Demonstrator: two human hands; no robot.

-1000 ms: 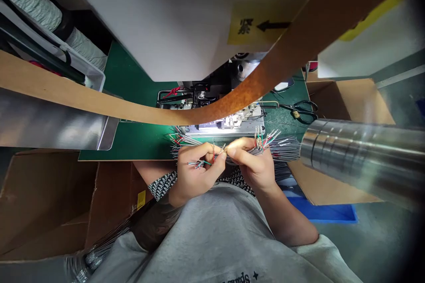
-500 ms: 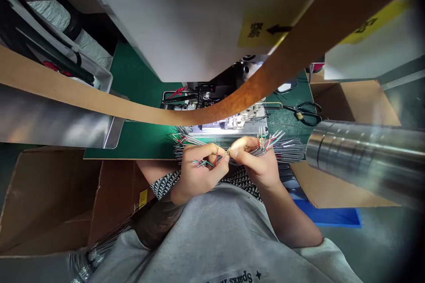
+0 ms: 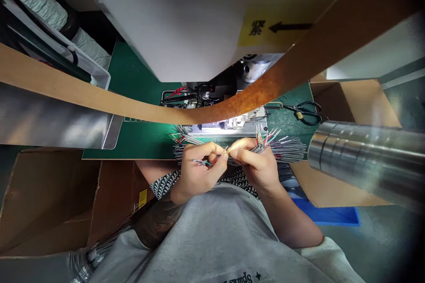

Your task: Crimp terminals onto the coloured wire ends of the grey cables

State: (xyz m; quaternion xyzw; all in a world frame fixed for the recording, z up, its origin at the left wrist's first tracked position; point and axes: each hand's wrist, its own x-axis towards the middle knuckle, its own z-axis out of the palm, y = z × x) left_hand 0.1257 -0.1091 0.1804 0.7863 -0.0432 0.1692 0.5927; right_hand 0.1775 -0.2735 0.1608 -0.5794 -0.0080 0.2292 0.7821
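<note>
My left hand is closed, thumb and forefinger pinching thin wires with small gold-coloured ends. Red, green and pale wire ends of a cable stick out between its fingers. Just to the right, my right hand is also closed, its thumb and forefinger pinched at the same gold-coloured wire ends. Grey cables with stripped tips lie under and beyond that hand, and several coloured wires with metal tips rise above its knuckles. What exactly sits between the fingertips is too small to make out.
Behind the hands stands a lit machine on a green table. A brown paper strip hangs across the view. Scissors lie at the right, near a metal cylinder. Cardboard boxes and a blue tray are lower down.
Both hands stay pinched together in nearly the same place, with slight finger shifts at the gold-coloured wire ends. The view has moved slightly.
</note>
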